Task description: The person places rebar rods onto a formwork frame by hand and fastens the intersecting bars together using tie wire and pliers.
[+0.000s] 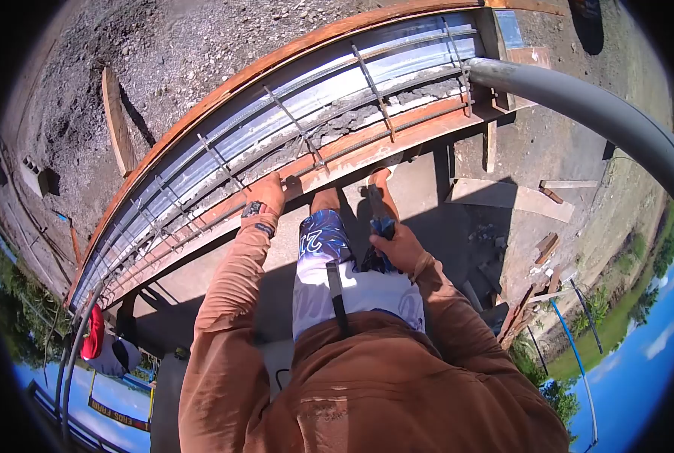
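Observation:
My left hand (267, 194) is at the near side of a long wooden form, its fingers curled closed over a steel rebar (227, 216) that passes under it. Dark bands circle the left wrist. In my right hand (401, 248), in front of my shorts, is a blue-handled tool (383, 226) with a dark metal end pointing at the form; its exact kind is unclear. Lengthwise rebars with short cross bars (372, 89) make a grid over the form. Inside it, rough grey concrete (352, 119) lies along a metal-sheet side (314, 94).
A thick grey pipe (578, 94) reaches in from the right to the form's end. Loose boards (514, 198) and scraps lie at right. A plank (116, 121) rests on gravel beyond the form. At lower left is another person in a red top (94, 332).

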Tool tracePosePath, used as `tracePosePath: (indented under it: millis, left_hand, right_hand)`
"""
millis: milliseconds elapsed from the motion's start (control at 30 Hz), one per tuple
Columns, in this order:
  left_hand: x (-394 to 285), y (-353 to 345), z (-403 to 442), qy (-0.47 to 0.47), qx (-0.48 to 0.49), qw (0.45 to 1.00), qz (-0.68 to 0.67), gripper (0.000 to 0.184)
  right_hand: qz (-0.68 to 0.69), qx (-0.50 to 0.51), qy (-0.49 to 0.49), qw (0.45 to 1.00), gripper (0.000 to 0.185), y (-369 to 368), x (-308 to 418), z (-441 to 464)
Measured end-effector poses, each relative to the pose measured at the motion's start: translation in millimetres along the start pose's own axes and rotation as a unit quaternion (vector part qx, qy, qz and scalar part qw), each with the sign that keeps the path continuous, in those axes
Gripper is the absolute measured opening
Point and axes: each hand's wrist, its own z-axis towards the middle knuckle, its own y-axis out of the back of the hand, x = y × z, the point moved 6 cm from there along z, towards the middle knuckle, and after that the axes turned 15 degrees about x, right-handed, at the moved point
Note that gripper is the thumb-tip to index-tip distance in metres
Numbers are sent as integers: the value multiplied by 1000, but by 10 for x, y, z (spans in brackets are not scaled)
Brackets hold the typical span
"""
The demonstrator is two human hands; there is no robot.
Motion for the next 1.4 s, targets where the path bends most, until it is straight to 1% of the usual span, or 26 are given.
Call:
tracePosePath:
  millis: [67, 100, 167, 200, 267, 333, 433, 500, 533, 600, 633, 667, 700, 800, 900, 933, 967, 1033, 1067, 1100, 1167, 1200, 1233, 1300, 1333, 1400]
  left_hand:
    - [-386, -169, -359, -93, 49, 991, 77, 22]
    - [-657, -206, -613, -127, 99, 982, 101, 21]
    - [-1008, -495, -803, -265, 92, 958, 65, 12]
    - [-1163, -519, -868, -267, 90, 957, 67, 12]
    - [-1549, -487, -1089, -392, 57, 917, 38, 15]
    - [-1603, -611, -1022, -408, 77, 910, 4, 13]
    - [-1647, -920, -767, -458, 147, 871, -102, 11]
    - [-1715, -1071, -690, -489, 193, 834, -169, 11]
    - [-1873, -926, -833, -488, 190, 835, -172, 11]
    - [-2187, -587, -1113, -402, 178, 888, -134, 7]
    - [-2266, -512, -1169, -360, 175, 909, -114, 9]
    - [-2287, -541, -1132, -385, 91, 909, -129, 15]
    - [-2339, -490, -1164, -385, 93, 909, -132, 15]
    - [-2415, -398, -1160, -387, 206, 883, -165, 8]
    - [-2378, -262, -1151, -402, 185, 871, -212, 9]
    - [-2359, -224, -1126, -399, 188, 872, -213, 9]
    - [-2345, -171, -1078, -393, 202, 860, -256, 9]
    - [-2328, -84, -979, -379, 231, 829, -340, 10]
    - [-2300, -144, -831, -395, 224, 805, -383, 10]
    - [-2325, -79, -788, -394, 229, 804, -382, 10]
    - [-2280, -152, -619, -193, 336, 659, -644, 10]
    - [-2359, -79, -553, -195, 284, 620, -705, 14]
    - [-2415, -125, -462, -190, 289, 618, -706, 14]
    - [-2382, -209, -222, -114, 230, 523, -813, 17]
    - [-2346, -196, -128, -108, 212, 572, -785, 15]
    - [-2273, -162, 67, -97, 229, 586, -771, 14]
  right_hand:
    - [-178, -55, 69, 980, 29, 55, 331, -40]
    - [-180, -65, 70, 979, 29, 102, 337, -18]
    - [-139, 5, 102, 985, 29, 113, 309, 56]
    - [-151, 48, 88, 984, 26, 126, 304, 47]
    - [-137, 64, 89, 985, 26, 187, 306, -68]
    - [-126, 86, 87, 984, 26, 271, 320, -192]
    - [-87, 133, 21, 987, 28, 460, 241, -375]
    - [-247, 29, 66, 966, 29, 678, 319, -491]
    - [-250, 32, 66, 965, 29, 734, 338, -531]
    - [-362, -4, 110, 926, 31, 840, 526, -620]
    - [-362, -5, 108, 926, 31, 851, 627, -665]
    - [-372, 26, 89, 924, 31, 813, 718, -703]
    - [-382, 60, 69, 920, 31, 799, 761, -718]
    - [-349, 115, 79, 927, 34, 881, 750, -633]
    - [-275, 149, 80, 947, 34, 926, 894, -615]
    - [-255, 159, 52, 952, 26, 932, 921, -590]
    - [-252, 161, 51, 953, 26, 945, 912, -528]
    - [-20, 128, -16, 991, 18, 1055, 741, -378]
    - [58, 124, 27, 990, 16, 1094, 775, -297]
    - [63, 121, 25, 990, 16, 1102, 809, -238]
    - [189, 95, 65, 975, 17, 1108, 891, -104]
    - [271, 49, 68, 959, 17, 1101, 866, -6]
    - [275, 46, 62, 958, 17, 1100, 835, 107]
    - [248, 8, 54, 967, 15, 1175, 815, 327]
    - [204, -16, 17, 979, 15, 1232, 831, 382]
    - [161, -15, 7, 987, 15, 1352, 889, 516]
